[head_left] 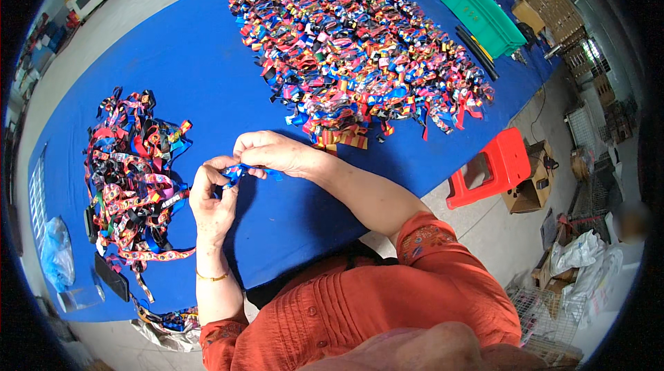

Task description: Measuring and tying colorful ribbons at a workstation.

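Note:
Close to the table's near edge, my left hand and my right hand meet over the blue cloth. Both are closed, fingertips pinching a short blue patterned ribbon strap between them. A blue end sticks out just below the right fingers; how the strap is folded is partly hidden. Left of my left hand lies a tangled heap of long printed ribbon straps. Beyond my right hand spreads a wide, dense layer of small multicoloured looped ribbon pieces.
A green plastic crate and dark rods lie at the table's far right. A red stool stands off the right edge beside a cardboard box. A dark phone-like slab and a clear blue plastic bag lie at left.

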Available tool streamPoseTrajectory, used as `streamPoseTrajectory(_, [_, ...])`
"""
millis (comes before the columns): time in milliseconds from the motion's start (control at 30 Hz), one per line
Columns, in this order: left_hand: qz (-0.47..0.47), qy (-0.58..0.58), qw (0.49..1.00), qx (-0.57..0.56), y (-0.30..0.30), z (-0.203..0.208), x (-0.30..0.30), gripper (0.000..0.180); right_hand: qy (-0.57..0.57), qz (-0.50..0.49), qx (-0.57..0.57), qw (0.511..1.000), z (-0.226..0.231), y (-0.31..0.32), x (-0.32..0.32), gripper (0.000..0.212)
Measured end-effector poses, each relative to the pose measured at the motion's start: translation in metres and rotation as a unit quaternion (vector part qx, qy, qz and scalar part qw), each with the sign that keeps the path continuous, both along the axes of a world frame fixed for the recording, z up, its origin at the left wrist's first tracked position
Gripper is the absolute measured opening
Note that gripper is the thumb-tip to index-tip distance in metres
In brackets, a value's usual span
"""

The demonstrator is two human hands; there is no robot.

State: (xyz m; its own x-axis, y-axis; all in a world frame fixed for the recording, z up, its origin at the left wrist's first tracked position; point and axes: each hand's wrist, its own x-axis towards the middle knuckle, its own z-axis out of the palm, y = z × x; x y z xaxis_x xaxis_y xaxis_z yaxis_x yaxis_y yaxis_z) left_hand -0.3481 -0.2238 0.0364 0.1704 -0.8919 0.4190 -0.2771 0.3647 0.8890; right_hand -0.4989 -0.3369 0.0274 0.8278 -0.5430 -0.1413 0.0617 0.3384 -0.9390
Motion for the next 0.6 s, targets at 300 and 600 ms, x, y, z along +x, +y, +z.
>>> streamPoseTrajectory(300, [-0.042,0.044,0.998,0.011,0.0012,-0.0008,0.0019,0.026,-0.029,-0.026,-0.051,0.998,-0.0040,-0.0004,0.0031,0.012])
streamPoseTrajectory(600, [-0.047,0.033,0.998,-0.016,0.0020,0.0019,0.0023,0.024,-0.007,0.002,-0.029,1.000,0.0046,-0.0025,-0.0016,0.010])
